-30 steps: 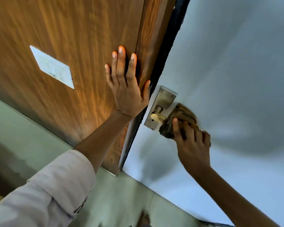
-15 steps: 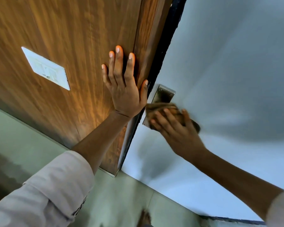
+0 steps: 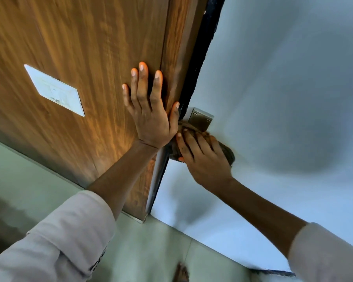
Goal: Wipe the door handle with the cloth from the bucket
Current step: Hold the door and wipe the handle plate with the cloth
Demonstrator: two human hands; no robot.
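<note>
A metal handle plate point(image 3: 200, 119) with screws is fixed to the pale grey door point(image 3: 283, 88); only its upper part shows. The handle itself is hidden under a brown cloth point(image 3: 225, 152). My right hand point(image 3: 202, 159) presses that cloth over the handle, fingers spread across it and pointing up-left. My left hand point(image 3: 150, 117) lies flat, fingers apart, on the wooden panel point(image 3: 80, 47) beside the door's edge, its thumb near the plate. No bucket is in view.
A white switch plate point(image 3: 54, 90) sits on the wooden panel to the left. A dark gap point(image 3: 200, 58) runs between panel and door. Below are a pale green tiled floor point(image 3: 151, 257) and a bare foot point(image 3: 180, 273).
A second ago my right hand held the cloth at the handle's right end, with plate and handle stem exposed. It has since slid left, covering the handle and the plate's lower part. My left hand stayed put.
</note>
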